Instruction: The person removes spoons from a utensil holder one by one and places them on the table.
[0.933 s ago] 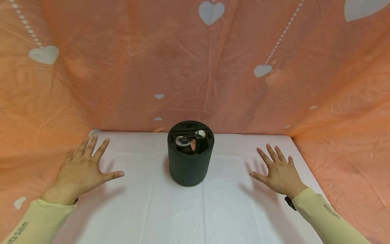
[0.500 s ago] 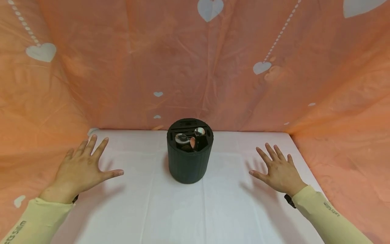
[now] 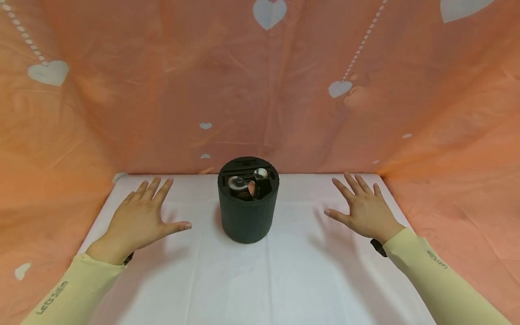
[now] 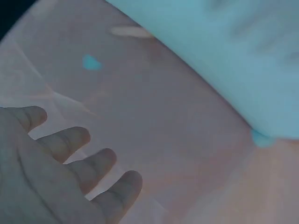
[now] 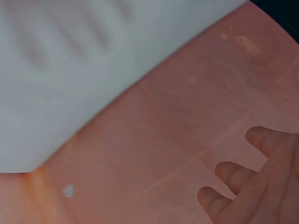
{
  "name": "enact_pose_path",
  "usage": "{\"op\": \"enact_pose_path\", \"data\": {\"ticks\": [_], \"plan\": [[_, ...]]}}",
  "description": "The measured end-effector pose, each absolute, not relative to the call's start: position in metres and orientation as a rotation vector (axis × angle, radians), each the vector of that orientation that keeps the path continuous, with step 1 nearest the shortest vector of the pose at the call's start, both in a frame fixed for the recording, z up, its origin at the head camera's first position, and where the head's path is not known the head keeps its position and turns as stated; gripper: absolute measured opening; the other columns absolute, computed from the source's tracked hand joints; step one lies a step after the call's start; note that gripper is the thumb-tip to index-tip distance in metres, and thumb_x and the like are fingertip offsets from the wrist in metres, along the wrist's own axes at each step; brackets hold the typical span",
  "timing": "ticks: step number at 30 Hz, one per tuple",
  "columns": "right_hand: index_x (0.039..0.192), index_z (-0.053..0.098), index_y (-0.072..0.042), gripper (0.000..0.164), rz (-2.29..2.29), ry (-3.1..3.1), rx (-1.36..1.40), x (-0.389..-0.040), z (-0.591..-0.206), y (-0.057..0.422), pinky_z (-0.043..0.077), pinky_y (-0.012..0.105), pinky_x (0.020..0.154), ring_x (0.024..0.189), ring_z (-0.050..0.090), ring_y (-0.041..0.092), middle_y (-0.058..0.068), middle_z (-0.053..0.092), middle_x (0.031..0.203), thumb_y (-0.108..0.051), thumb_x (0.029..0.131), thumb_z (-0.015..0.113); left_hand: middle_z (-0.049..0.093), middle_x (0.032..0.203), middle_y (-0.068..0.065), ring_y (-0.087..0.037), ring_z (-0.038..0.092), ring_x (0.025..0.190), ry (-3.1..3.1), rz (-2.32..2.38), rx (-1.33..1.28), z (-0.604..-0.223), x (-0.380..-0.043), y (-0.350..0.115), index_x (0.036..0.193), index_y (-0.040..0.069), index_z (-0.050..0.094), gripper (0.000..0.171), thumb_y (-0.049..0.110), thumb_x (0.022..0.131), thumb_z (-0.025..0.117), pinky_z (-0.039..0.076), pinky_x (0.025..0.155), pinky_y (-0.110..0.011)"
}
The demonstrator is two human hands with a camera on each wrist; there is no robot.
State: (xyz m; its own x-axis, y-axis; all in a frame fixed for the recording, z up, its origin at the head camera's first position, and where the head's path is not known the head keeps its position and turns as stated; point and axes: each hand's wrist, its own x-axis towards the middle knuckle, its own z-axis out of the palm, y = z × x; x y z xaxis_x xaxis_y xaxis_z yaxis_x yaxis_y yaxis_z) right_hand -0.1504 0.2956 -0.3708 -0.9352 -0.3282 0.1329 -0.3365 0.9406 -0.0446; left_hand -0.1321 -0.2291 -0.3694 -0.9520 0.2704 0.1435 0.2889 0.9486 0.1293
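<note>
A dark, ribbed round utensil holder [image 3: 246, 221] stands upright on the white tabletop, near its far edge. Slots cut its top, and shiny rounded metal heads like spoon bowls [image 3: 237, 183] show in the larger opening. To the left of the holder, my left hand [image 3: 138, 221] hovers palm down with fingers spread and thumb toward the holder. My right hand [image 3: 369, 212] is held the same way on the other side. Neither hand touches the holder. Both wrist views show fingers apart, with nothing held.
The white table [image 3: 231, 284] meets an orange cloth backdrop [image 3: 178, 90] printed with white hearts at the back. The same cloth hangs close at both sides. Both forearms wear pale yellow sleeves [image 3: 426, 266], and shadows of the hands fall on the table.
My left hand has moved inward to the right, nearer the holder. My right hand has shifted slightly forward and left. The holder stays in place while the head view shifts a little.
</note>
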Motion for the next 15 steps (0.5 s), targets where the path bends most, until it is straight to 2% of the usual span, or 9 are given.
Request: {"op": "enact_pose_path", "data": {"ticks": [3, 8, 10, 13, 15], "plan": [[0.158, 0.032, -0.017, 0.091, 0.101, -2.959, 0.544, -0.155, -0.361, 0.287, 0.014, 0.076, 0.104, 0.146, 0.019, 0.044, 0.016, 0.021, 0.162, -0.075, 0.089, 0.049, 0.023, 0.157, -0.03, -0.056, 0.026, 0.138, -2.996, -0.279, -0.475, -0.365, -0.141, -0.206, 0.159, 0.004, 0.017, 0.127, 0.091, 0.072, 0.051, 0.024, 0.108, -0.064], [0.157, 0.032, -0.015, 0.09, 0.147, -2.983, 0.614, -0.159, -0.349, 0.273, 0.012, 0.073, 0.107, 0.146, 0.019, 0.043, 0.017, 0.024, 0.161, -0.075, 0.091, 0.046, 0.024, 0.16, -0.022, -0.046, 0.031, 0.141, -3.023, -0.534, -0.491, -0.364, -0.156, -0.168, 0.162, 0.019, 0.011, 0.122, 0.085, 0.072, 0.06, 0.04, 0.098, -0.062], [0.156, 0.034, -0.014, 0.087, 0.197, -2.986, 0.648, -0.16, -0.343, 0.266, 0.011, 0.072, 0.108, 0.147, 0.018, 0.043, 0.018, 0.026, 0.16, -0.072, 0.093, 0.047, 0.023, 0.161, -0.02, -0.041, 0.031, 0.142, -3.027, -0.637, -0.473, -0.364, -0.162, -0.155, 0.161, 0.018, 0.012, 0.123, 0.084, 0.071, 0.063, 0.042, 0.095, -0.062], [0.154, 0.039, -0.013, 0.08, 0.285, -2.972, 0.731, -0.162, -0.335, 0.254, 0.01, 0.069, 0.11, 0.147, 0.019, 0.04, 0.015, 0.03, 0.159, -0.065, 0.095, 0.051, 0.02, 0.162, -0.017, -0.036, 0.027, 0.145, -3.043, -0.729, -0.455, -0.364, -0.167, -0.141, 0.16, 0.01, 0.011, 0.129, 0.086, 0.069, 0.062, 0.039, 0.1, -0.06], [0.152, 0.042, -0.013, 0.074, 0.343, -2.942, 0.806, -0.163, -0.33, 0.245, 0.011, 0.068, 0.111, 0.146, 0.023, 0.037, 0.012, 0.035, 0.157, -0.06, 0.096, 0.055, 0.019, 0.163, -0.016, -0.035, 0.025, 0.146, -3.042, -0.769, -0.462, -0.365, -0.169, -0.135, 0.16, 0.009, 0.01, 0.132, 0.087, 0.068, 0.063, 0.038, 0.101, -0.06]]}}
